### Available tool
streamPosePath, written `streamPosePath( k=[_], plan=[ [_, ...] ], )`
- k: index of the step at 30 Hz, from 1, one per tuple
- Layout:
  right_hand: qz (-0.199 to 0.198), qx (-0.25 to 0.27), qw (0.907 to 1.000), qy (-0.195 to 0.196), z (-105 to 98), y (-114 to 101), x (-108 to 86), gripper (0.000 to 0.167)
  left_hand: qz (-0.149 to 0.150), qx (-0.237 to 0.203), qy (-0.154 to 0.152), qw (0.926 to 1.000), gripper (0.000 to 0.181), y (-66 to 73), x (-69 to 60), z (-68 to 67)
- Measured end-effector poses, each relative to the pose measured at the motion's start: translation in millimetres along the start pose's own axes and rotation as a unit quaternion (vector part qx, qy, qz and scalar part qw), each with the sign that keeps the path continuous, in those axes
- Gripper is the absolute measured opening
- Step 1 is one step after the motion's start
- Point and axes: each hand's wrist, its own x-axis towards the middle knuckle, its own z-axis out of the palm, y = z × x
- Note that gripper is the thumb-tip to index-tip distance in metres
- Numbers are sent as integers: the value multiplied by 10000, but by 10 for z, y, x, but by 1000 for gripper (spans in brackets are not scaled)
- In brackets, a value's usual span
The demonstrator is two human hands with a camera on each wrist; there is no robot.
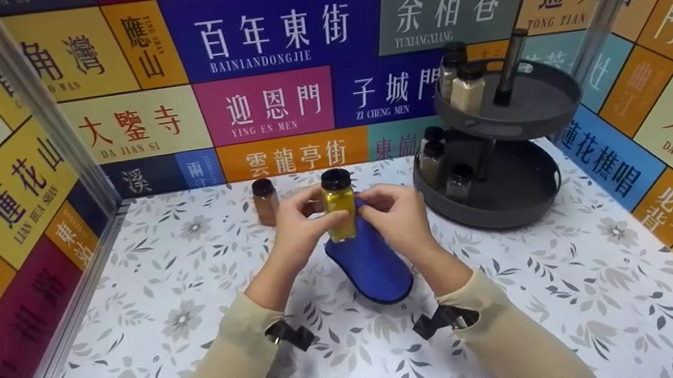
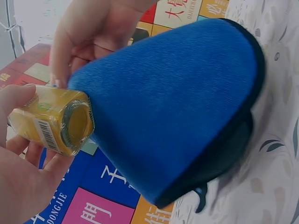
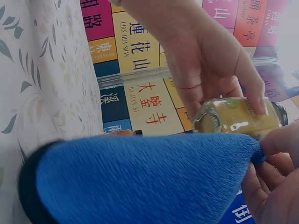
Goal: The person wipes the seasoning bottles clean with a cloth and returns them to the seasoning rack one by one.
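Note:
My left hand [image 1: 301,219] grips a square glass jar [image 1: 340,208] of yellow contents with a black lid, held upright above the table. In the left wrist view the jar [image 2: 53,119] shows its base and a barcode label. My right hand [image 1: 397,217] pinches one end of a blue fuzzy cloth mitt [image 1: 379,268] with dark edging, which hangs down beside the jar. The mitt [image 3: 145,177] fills the lower part of the right wrist view, close to the jar. A dark loop hangs from the mitt's edge in the left wrist view.
A jar with reddish-brown contents [image 1: 265,202] stands behind my left hand. At the back right is a dark two-tier round rack [image 1: 496,213], with several black-lidded jars on its tiers. Printed panels [image 1: 276,28] wall the back and sides of the floral table [image 1: 190,364].

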Motion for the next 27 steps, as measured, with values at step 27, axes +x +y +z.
streamPosePath(
  k=[27],
  plan=[
    [122, -289, 9993, -204, -24, 16, 22, 9, -55, -55, 219, 9997, 44, -16, 8, 33]
  ],
)
